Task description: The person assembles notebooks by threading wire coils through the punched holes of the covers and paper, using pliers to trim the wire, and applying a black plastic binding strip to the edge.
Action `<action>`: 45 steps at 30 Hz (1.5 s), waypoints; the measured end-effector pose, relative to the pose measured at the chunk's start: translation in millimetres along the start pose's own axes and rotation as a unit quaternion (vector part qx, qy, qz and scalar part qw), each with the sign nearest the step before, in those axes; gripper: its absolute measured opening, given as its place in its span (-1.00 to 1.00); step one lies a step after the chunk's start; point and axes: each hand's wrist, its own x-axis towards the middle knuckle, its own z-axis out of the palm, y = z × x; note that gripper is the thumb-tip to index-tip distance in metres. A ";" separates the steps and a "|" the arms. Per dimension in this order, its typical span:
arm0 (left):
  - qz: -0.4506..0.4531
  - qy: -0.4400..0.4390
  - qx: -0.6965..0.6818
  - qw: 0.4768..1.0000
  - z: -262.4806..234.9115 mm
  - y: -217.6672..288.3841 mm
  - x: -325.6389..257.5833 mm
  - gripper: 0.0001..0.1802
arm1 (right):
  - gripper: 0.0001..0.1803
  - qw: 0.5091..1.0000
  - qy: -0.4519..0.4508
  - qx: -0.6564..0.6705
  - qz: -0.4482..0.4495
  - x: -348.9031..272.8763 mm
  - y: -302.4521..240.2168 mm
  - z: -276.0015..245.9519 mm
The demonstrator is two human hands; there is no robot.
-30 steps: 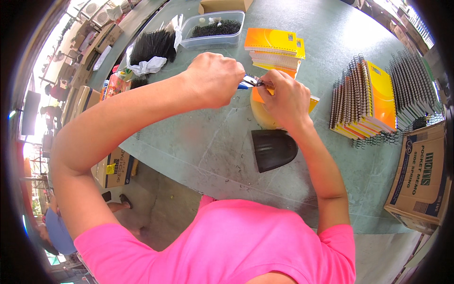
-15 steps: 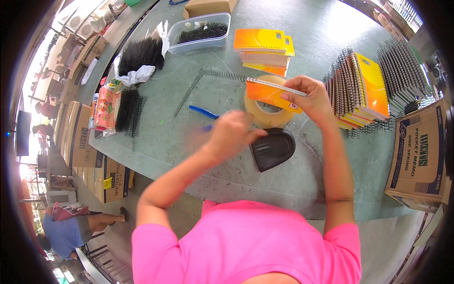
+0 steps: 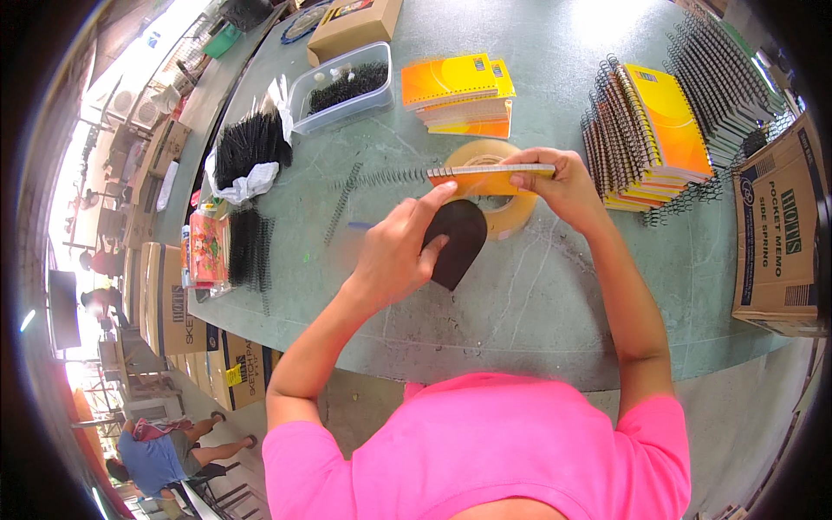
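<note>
My right hand (image 3: pixel 555 186) grips a small orange-covered notebook (image 3: pixel 494 180) edge-on above a roll of clear tape (image 3: pixel 520 211). A long dark wire coil (image 3: pixel 386 179) runs left from the notebook's left end, with a few loops through the page edge; its far part bends toward me. My left hand (image 3: pixel 394 247) has its thumb across a black rounded pad (image 3: pixel 464 234), which covers part of the tape roll. Its index fingertip touches the notebook where the coil enters. The other left fingers are partly hidden. A blue handle (image 3: pixel 360 225) shows beside this hand.
Behind my hands stands a stack of orange notebooks (image 3: pixel 446 80). Coil-bound notebooks (image 3: pixel 672 130) and a cardboard box (image 3: pixel 780 234) are at the right. Leftward lie a clear tub (image 3: pixel 342 89) of black coils, a bag of coils (image 3: pixel 251 147) and more coils (image 3: pixel 251 243).
My left hand has come up to the notebook's coil end, and the black pad has moved up and left with it. My right hand still grips the notebook. The whole view has shifted slightly.
</note>
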 end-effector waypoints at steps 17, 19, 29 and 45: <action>0.108 0.342 0.078 0.930 -20.5 8.4 20.2 -0.63 | -0.79 1.000 -0.001 0.003 -0.017 -7.1 3.8 1.3; 0.073 0.426 -0.007 0.902 -19.0 9.4 21.6 -0.63 | -0.79 1.000 -0.009 0.009 -0.012 -11.1 3.5 5.6; 0.114 0.213 0.039 0.969 -2.1 -4.3 20.1 -0.60 | -0.73 0.997 -0.027 0.024 -0.062 -9.0 -2.9 11.7; 0.096 0.329 -0.008 0.940 -12.0 10.7 40.5 -0.65 | -0.69 0.999 -0.041 0.004 -0.032 -9.1 -0.9 8.1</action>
